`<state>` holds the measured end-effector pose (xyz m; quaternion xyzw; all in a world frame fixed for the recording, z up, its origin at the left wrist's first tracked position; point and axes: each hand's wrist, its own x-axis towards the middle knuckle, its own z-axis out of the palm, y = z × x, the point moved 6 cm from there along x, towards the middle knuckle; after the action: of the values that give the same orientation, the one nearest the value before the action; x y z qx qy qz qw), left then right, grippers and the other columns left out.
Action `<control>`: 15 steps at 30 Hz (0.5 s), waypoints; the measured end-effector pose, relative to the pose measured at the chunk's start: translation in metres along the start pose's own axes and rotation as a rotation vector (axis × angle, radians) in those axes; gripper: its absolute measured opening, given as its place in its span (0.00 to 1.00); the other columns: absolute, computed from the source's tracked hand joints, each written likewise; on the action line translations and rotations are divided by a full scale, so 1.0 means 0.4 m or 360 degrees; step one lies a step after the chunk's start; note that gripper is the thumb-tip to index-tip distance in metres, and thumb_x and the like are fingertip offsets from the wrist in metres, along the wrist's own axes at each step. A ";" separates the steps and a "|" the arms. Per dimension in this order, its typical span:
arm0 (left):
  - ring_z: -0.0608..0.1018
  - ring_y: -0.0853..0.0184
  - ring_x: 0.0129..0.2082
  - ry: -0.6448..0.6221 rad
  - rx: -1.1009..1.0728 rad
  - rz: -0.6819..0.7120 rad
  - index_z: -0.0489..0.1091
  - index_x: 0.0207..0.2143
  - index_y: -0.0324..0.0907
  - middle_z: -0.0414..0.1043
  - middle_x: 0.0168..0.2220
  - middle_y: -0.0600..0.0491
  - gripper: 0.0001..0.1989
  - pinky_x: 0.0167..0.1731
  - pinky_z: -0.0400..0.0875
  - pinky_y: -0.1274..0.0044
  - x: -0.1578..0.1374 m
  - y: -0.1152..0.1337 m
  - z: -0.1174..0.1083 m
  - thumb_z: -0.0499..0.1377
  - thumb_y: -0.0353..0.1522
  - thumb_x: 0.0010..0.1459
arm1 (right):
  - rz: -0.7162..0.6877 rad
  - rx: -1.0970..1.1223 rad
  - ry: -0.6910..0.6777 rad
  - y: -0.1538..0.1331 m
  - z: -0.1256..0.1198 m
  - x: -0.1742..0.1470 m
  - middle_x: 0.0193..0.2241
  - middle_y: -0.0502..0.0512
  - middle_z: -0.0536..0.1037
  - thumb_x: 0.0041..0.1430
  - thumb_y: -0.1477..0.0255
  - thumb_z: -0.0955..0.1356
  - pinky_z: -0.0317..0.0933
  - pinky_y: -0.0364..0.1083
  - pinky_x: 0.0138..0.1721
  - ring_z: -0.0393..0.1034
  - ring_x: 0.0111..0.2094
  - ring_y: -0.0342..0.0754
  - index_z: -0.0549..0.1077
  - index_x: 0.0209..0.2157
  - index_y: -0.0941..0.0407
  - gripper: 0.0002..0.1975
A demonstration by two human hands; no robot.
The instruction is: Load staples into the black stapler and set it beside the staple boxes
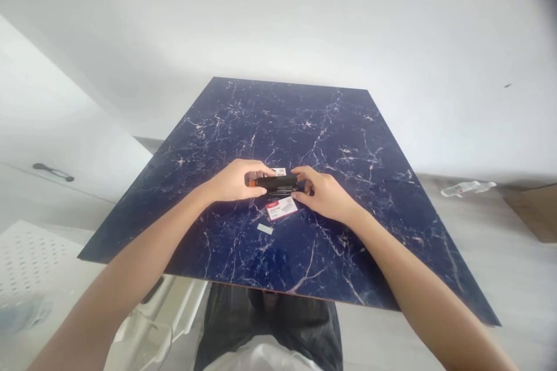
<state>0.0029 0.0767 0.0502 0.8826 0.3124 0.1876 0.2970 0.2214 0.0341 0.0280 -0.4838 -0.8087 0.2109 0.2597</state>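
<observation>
A black stapler [278,182] with an orange part at its left end lies crosswise between my hands, low over the table or resting on it; I cannot tell which. My left hand [237,179] is closed around the orange end, thumb along the near side. At the other end, my right hand [319,188] grips the stapler between thumb and fingers. Just in front of it sits a small red and white staple box [281,208]. Nearer to me lies a pale strip of staples [265,229]. Behind the stapler, a white printed card or box [279,171] is partly hidden.
The dark blue marble-patterned table [282,127] ends at a near edge by my lap. A white wall rises behind it. On the floor to the right are a clear plastic bottle [463,188] and a cardboard box [535,211]. A white cabinet with a dark handle [53,172] stands left.
</observation>
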 end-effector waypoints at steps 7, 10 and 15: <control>0.76 0.64 0.34 -0.0020 0.0001 -0.0026 0.78 0.52 0.45 0.80 0.44 0.49 0.18 0.38 0.72 0.72 0.001 -0.006 0.001 0.66 0.36 0.58 | 0.0011 -0.0300 -0.0275 0.043 -0.092 -0.020 0.33 0.47 0.85 0.58 0.77 0.70 0.66 0.46 0.31 0.76 0.27 0.47 0.78 0.43 0.50 0.12; 0.77 0.64 0.35 -0.0036 -0.0023 -0.0038 0.78 0.52 0.45 0.80 0.45 0.48 0.18 0.39 0.72 0.71 0.002 -0.006 0.004 0.66 0.36 0.59 | 0.0067 -0.0341 -0.0237 0.050 -0.139 -0.031 0.26 0.46 0.82 0.60 0.77 0.69 0.65 0.45 0.29 0.75 0.25 0.47 0.79 0.37 0.50 0.08; 0.77 0.65 0.34 -0.0016 -0.0063 -0.0013 0.78 0.51 0.44 0.79 0.43 0.49 0.17 0.39 0.72 0.71 0.003 -0.003 0.006 0.66 0.35 0.58 | -0.0372 -0.0130 -0.0015 -0.102 -0.047 -0.049 0.32 0.51 0.82 0.65 0.76 0.68 0.70 0.47 0.36 0.75 0.31 0.46 0.78 0.36 0.53 0.07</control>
<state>0.0047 0.0773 0.0478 0.8763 0.3106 0.1880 0.3168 0.2133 0.0001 0.0625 -0.3953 -0.8687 0.1485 0.2588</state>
